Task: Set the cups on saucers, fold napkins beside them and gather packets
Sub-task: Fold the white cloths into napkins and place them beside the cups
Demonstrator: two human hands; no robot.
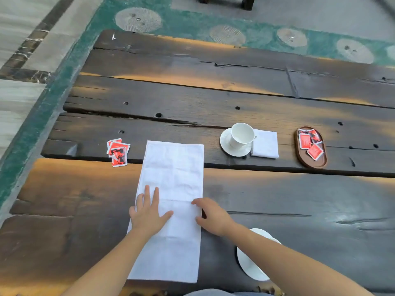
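Observation:
A long white napkin [173, 178], folded into a strip, lies on the dark wooden table [277, 199] in front of me. My left hand [148, 214] presses flat on its left side, fingers spread. My right hand [210, 215] rests at its right edge, thumb and fingers touching the cloth. Farther back stands a white cup [240, 135] on a saucer [227, 149], with a folded napkin [265, 146] right beside it. Red packets [117, 150] lie loose at the left. More red packets [310, 142] sit in an oval wooden tray [316, 164]. A second saucer [248, 263] is partly hidden under my right forearm.
The table's left edge [53, 133] drops to a green floor border with round mats. Chair legs [246, 3] stand beyond the far side. Wide bare planks stretch across the back and right of the table.

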